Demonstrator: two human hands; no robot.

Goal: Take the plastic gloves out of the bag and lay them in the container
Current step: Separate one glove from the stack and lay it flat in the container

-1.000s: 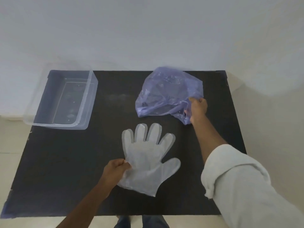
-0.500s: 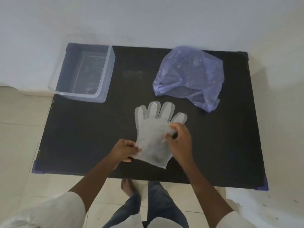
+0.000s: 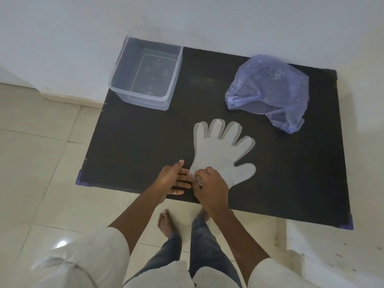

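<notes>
Gloves are the step in hand: I see the thin translucent plastic gloves (image 3: 220, 154) lying flat near the front edge of the black rectangular table (image 3: 135, 142). My right hand (image 3: 209, 186) pinches their cuff; my left hand (image 3: 173, 179) lies flat and open beside it. Next, I judge, I lift them to the clear rectangular plastic container (image 3: 145, 73), empty at the back left corner; the crumpled purple plastic bag (image 3: 268, 90) sits back right.

Single view: head-worn wide-angle camera, looking steeply down and forward from above the near edge of the black bench (image 3: 133, 142). The whole benchtop is in frame, with wall beyond, tiled floor (image 3: 31, 163) left, and the wearer's legs below. No second view.
</notes>
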